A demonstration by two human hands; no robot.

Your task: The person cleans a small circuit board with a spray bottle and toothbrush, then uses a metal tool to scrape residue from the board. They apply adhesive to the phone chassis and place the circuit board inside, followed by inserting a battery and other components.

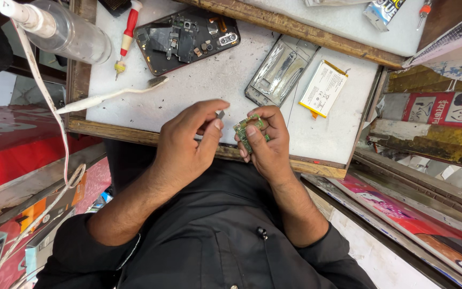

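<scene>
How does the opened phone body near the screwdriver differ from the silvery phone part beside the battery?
The opened phone body is dark, with exposed components inside; the silvery phone part is a bright, bare metal shell. The phone body lies nearly crosswise at the board's far edge; the silvery part lies at a steeper slant, nearer the hands. Both rest flat on the white work board, untouched.
</scene>
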